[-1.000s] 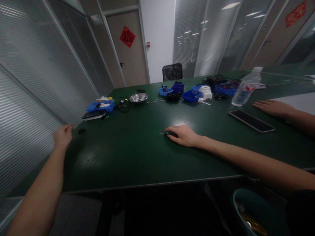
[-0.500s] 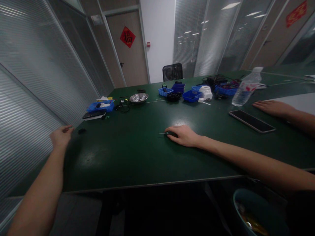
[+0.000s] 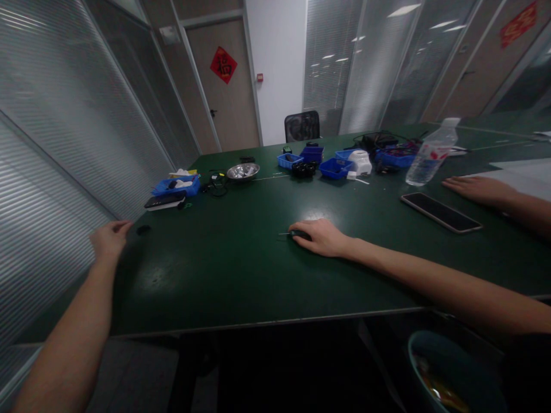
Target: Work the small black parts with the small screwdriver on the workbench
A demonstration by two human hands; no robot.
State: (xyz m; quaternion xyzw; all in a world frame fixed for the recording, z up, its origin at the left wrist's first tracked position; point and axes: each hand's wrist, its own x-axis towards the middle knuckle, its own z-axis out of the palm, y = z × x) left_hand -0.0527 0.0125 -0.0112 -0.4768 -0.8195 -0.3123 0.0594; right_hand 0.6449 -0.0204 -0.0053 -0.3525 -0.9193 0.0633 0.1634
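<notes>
a dark lump (image 3: 143, 230) lies on the green table (image 3: 206, 269) just right of the left hand (image 3: 109, 238), on the side facing the right hand (image 3: 322, 237). beyond the left hand are a black case (image 3: 166, 201) and a blue tray (image 3: 174, 186) with white and yellow bits in it. a steel bowl (image 3: 235, 174) sits farther out, between the 2 hands. straight beyond the right hand are a black coil (image 3: 303, 169) and some trays (image 3: 333, 170). right of that hand lies a phone (image 3: 441, 212), with a bottle (image 3: 426, 163) past it and another person's hand (image 3: 476, 188) flat beside paper (image 3: 525, 175).

the 2 hands are well apart. the right hand lies low on the table, closed around a tool (image 3: 300, 234) whose thin shaft points left. the left hand's fingertips are drawn together at the table's left side; i cannot tell whether they hold anything.
</notes>
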